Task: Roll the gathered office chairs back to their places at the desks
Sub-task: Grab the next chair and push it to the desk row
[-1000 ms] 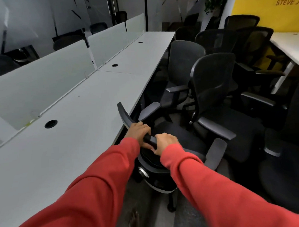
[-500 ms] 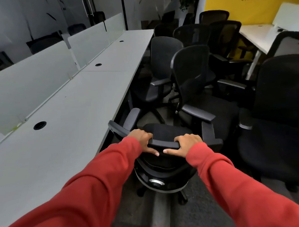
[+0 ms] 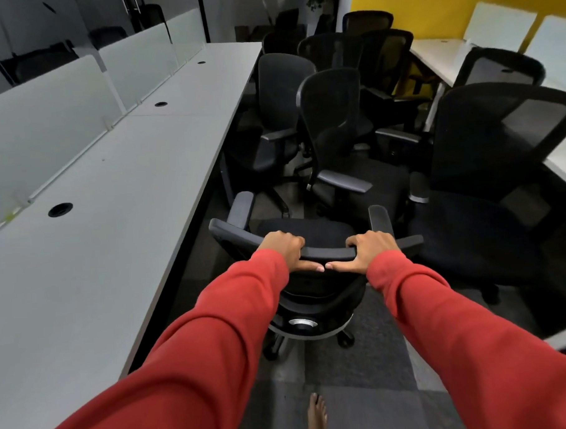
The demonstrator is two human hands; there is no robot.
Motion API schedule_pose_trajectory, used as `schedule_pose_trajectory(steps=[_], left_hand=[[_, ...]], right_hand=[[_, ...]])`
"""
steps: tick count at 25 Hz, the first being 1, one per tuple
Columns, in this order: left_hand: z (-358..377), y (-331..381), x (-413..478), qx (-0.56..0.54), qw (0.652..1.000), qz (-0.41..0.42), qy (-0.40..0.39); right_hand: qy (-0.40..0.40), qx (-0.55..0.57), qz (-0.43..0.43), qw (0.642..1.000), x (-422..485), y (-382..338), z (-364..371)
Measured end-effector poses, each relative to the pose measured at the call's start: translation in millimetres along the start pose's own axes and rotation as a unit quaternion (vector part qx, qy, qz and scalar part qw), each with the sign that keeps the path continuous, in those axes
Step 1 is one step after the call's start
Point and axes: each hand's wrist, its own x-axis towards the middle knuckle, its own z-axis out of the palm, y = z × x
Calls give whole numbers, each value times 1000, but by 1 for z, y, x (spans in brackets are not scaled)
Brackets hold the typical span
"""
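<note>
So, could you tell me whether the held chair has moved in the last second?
Yes. The chair has swung away from the desk: its backrest, earlier slanted against the desk edge, now lies square to that edge.

Dim, even light left the clustered black mesh chairs murky, while wide-angle distortion bowed the long pale grey desk.

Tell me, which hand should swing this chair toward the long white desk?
Probably the right hand. It and the left hand both grip the chair by its backrest, but the desk is on the left, so the outer right hand can push it round that way.
</note>
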Motion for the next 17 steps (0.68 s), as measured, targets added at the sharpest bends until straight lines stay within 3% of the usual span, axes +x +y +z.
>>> schedule_pose_trajectory(steps=[17], left_hand=[[-10,130,-121,-8,999,-36,0]], right_hand=[[-7,-15,-43,999,-155,42,5]])
